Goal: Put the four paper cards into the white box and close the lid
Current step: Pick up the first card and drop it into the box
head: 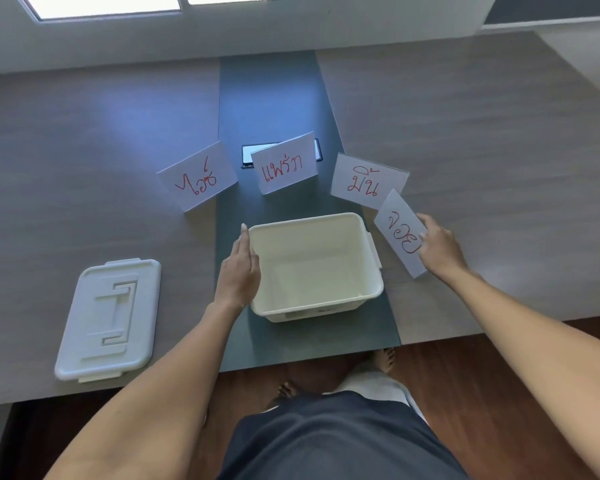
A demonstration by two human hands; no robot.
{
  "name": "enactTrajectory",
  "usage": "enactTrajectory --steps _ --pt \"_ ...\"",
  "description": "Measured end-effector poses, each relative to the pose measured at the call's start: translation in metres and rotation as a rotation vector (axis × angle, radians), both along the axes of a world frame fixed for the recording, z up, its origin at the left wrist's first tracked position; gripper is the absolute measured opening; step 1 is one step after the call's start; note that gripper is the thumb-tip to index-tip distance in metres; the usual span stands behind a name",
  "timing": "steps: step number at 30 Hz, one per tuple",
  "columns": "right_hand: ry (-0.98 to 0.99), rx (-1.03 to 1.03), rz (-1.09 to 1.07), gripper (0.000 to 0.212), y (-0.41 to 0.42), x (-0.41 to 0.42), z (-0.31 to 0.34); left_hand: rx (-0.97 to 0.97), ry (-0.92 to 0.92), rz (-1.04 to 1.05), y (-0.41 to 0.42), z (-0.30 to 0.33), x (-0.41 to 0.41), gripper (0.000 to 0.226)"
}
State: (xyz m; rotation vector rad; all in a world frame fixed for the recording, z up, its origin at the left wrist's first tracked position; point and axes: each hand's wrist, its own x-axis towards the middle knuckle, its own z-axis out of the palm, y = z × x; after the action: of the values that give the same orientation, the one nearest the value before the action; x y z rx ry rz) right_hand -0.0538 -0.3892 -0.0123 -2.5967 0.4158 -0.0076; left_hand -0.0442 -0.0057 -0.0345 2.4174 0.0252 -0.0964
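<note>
Your left hand (239, 268) lies flat against the box (314, 268), right hand (439, 245) pinches a card (397, 230); it's light, floppy paper, so hold its edge.

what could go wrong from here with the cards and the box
1. The right hand touches the rightmost card, which overlaps its neighbour card; lifting it may knock that one over.
2. The left hand only rests against the white box, so it could slide.
3. The lid lies near the table edge.
</note>
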Motion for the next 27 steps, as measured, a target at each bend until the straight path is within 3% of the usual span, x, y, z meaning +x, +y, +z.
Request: enactTrajectory --steps 16,22,27 --pt "-0.529 -0.009 0.130 0.041 0.051 0.035 0.081 -0.200 -0.014 0.039 -0.007 0.001 0.007 0.053" --pt "-0.614 0.051 0.276 0.042 0.082 0.042 0.098 -0.254 -0.032 0.092 -0.019 0.000 0.009 0.052" --pt "-0.560 0.166 0.391 0.042 0.089 0.039 0.099 -0.242 -0.021 0.073 -0.020 0.000 0.019 0.052"
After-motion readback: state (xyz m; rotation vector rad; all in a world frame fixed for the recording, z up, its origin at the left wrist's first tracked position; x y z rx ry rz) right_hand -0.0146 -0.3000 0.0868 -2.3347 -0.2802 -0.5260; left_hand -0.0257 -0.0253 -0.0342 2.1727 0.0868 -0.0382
